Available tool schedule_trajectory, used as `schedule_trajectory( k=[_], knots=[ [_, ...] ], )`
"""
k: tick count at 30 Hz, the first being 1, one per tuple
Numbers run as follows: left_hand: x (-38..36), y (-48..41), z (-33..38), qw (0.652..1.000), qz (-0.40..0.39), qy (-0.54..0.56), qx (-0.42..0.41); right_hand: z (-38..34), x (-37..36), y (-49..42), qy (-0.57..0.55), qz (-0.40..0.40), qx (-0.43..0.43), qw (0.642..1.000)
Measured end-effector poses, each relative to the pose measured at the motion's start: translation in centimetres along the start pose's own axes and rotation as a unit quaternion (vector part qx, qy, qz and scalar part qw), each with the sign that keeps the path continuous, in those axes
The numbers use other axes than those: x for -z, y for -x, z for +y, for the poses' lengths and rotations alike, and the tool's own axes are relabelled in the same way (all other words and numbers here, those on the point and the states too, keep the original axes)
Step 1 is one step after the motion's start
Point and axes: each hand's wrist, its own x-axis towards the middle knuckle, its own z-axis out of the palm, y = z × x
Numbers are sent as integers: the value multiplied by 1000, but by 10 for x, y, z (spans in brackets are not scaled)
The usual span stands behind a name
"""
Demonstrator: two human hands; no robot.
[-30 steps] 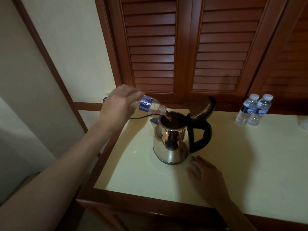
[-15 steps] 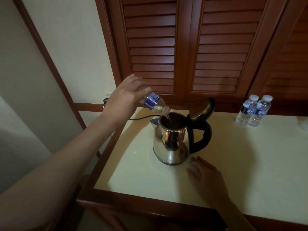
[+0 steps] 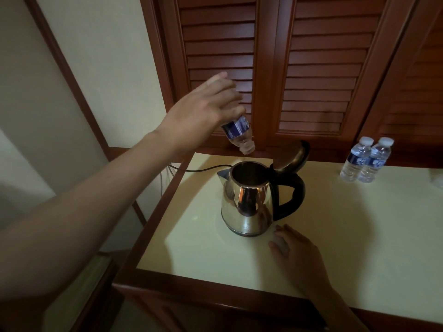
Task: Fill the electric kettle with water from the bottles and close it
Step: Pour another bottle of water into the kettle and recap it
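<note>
Bottle 1 is up off the kettle, so the pour looks done.

The desk is a big smooth cream top w/ a dark wood rim. The kettle sits near its back left corner: round shiny steel, black plastic handle, lid tipped up & back, so not shut yet. My left hand has its fingers curled round the bottom end of the small bottle. A sec ago its mouth was at the kettle rim; now it's higher, nearly upside down, w/ a gap over the opening. It's thin clear plastic w/ a blue label, looks empty, and I see no water falling. My right hand lies flat on the desk just in front of the kettle, fingers loose, holding nothing I can see. 2 full bottles stand side by side at the back right edge, caps on, prob next.
</note>
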Motion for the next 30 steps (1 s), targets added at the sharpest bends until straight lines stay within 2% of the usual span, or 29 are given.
schedule_trajectory(
  k=[6,11,19,22,26,30],
  knots=[
    [4,0,2,1000,-8,-14,24,1,0,1,-15,10,-3,1000],
    [-15,28,23,995,-58,-3,78,-2,2,2,-15,13,9,1000],
    [-30,77,66,966,21,65,250,1,2,1,-58,-8,-6,998],
    [-34,99,85,925,30,176,336,-5,8,2,-78,5,11,997],
    [-37,123,117,821,70,355,441,-11,13,4,-93,37,11,995],
    [-32,137,156,753,73,427,494,-7,13,4,-78,62,16,995]
  ],
)
